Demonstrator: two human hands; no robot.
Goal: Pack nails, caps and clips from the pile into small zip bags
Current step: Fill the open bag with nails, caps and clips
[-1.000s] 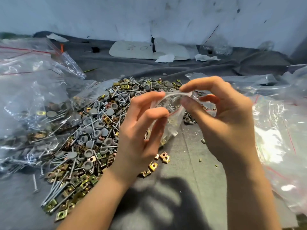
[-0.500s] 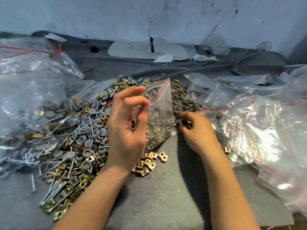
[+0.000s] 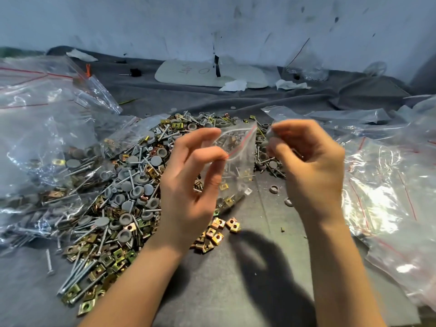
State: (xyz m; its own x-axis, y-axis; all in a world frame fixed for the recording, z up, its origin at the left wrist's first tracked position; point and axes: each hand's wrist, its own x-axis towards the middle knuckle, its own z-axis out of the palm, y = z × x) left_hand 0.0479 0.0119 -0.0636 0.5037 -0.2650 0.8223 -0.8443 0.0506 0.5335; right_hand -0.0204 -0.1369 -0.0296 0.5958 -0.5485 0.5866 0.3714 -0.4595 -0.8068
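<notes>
The small clear zip bag (image 3: 240, 161), red-striped at its mouth and holding a few brass clips and nails, hung over the pile's (image 3: 132, 180) near edge. The left hand (image 3: 186, 197) pinched it at the stripe. The right hand (image 3: 313, 171), fingers curled, pinched a blurred grey cap (image 3: 269, 136) beside the mouth.

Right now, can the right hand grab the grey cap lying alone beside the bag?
Probably yes: the grey cap lies uncovered on the cloth, close beside the right hand, though its fingers seem already pinched on something.
</notes>
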